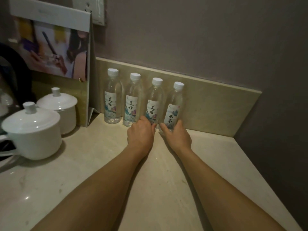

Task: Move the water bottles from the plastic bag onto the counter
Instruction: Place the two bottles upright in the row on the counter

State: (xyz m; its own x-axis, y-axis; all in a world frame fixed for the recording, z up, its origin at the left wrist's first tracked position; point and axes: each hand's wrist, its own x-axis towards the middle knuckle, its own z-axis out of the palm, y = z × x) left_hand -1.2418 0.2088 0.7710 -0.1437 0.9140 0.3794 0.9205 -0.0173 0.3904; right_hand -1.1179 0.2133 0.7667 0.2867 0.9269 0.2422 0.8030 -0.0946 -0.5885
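Both bare forearms reach toward twelve o'clock, nearly parallel. The left hand [140, 133] and right hand [176, 135] show their backs, fingers apparently curled forward, thumbs nearly meeting.

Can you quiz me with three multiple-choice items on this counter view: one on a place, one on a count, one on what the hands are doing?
1. Where do the water bottles stand?
A. In a row along the backsplash
B. Inside a plastic bag
C. Stacked on the lidded cups

2. How many water bottles are in view?
A. Two
B. Four
C. Six

3. What is the state of the hands?
A. Both flat on the counter, away from the bottles
B. Only the left holds a bottle
C. Each holds the base of a bottle

Answers:
1. A: the water bottles stand upright side by side on the counter against the backsplash.
2. B: four white caps show in the row.
3. C: the left hand grips the third bottle from the left, the right hand grips the fourth bottle.
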